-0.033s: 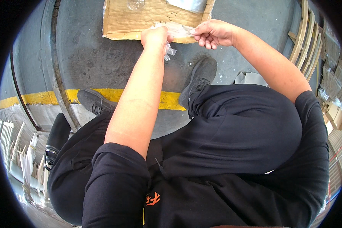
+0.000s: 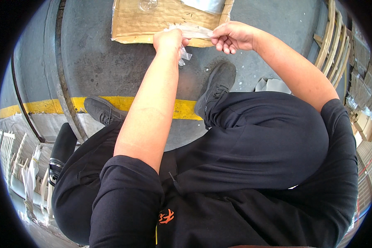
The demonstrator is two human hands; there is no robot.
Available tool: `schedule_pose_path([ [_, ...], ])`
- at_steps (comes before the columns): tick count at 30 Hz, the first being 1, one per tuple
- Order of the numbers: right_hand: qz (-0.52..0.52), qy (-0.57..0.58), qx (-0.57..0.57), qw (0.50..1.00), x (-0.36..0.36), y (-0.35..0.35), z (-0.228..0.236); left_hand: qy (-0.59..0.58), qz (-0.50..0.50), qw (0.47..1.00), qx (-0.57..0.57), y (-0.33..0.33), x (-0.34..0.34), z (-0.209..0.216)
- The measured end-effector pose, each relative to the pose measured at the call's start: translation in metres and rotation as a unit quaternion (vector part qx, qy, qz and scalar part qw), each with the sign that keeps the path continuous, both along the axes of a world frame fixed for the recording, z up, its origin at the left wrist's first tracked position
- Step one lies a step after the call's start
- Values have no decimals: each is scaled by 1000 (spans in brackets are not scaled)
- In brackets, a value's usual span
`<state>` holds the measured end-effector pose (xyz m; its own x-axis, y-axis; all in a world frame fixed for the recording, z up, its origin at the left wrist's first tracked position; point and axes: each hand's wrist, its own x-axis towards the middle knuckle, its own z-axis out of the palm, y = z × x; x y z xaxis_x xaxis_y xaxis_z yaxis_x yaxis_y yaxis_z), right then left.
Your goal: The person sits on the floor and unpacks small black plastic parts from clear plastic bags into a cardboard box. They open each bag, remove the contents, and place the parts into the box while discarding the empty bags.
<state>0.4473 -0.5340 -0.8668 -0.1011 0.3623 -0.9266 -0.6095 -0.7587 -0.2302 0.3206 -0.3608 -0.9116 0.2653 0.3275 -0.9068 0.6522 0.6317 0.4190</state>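
Note:
A thin strip of clear plastic film [image 2: 197, 31] stretches between my two hands over the near edge of a flat piece of cardboard [image 2: 140, 25]. My left hand [image 2: 168, 40] is closed around one end, and loose plastic hangs below its fingers. At the other end, my right hand [image 2: 231, 36] pinches the film between thumb and forefinger, its other fingers curled. Small dark slivers [image 2: 189, 15] lie on the cardboard just beyond the film; they are too small to name. A round clear plastic piece [image 2: 148, 5] rests farther back, cut by the upper edge.
A whitish sheet [image 2: 204, 5] lies on the cardboard's far right. My shoes [image 2: 219, 84] stand on the grey floor near a yellow line [image 2: 182, 109]. Wooden slats [image 2: 332, 41] and stacked goods are at the right; white racks [image 2: 12, 153] are at the left.
The film between my hands looks slightly smoother and more drawn out. Both hands are almost exactly where they were.

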Motion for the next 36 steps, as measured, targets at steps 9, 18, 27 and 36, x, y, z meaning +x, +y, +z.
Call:
schedule_pose_path([
  [9, -6, -17, -5, 1000, 2, 1, -1, -10, 0, 1000, -29, 3, 8, 3],
  [18, -12, -12, -21, 1000, 2, 4, -1, -7, -24, 999, -22, 3, 7, 2],
  [27, 15, -10, -21, 1000, 2, 9, 4, -29, -74, 994, -75, 11, 4, -6],
  [36, 177, -96, -4, 979, 20, 14, 9, -42, -117, 988, -93, 13, 9, 4],
])
